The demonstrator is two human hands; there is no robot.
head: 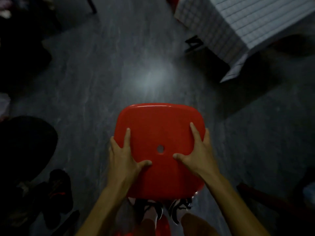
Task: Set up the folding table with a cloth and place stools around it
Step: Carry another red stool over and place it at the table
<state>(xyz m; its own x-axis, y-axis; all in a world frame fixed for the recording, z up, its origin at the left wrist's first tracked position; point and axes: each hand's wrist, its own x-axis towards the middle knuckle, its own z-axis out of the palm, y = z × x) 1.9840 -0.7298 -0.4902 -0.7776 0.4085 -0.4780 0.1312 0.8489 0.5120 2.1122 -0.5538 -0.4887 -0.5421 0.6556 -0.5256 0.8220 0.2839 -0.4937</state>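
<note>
A red plastic stool [158, 126] with a small hole in its seat is held in front of me above the dark floor. My left hand [125, 155] grips the seat's left edge, thumb and index finger on top and the other fingers under the rim. My right hand [196, 154] grips the right edge the same way. The folding table [255, 23] stands at the upper right, covered with a white checked cloth whose corner hangs down. A bit of red, perhaps another stool [172, 0], shows beyond the table's far left corner.
Dark shoes [59, 186] lie on the floor at lower left beside a round dark object [25, 142]. Dark furniture fills the upper left. A black table leg brace [194, 43] shows under the cloth. My feet in sneakers [177, 210] are below the stool.
</note>
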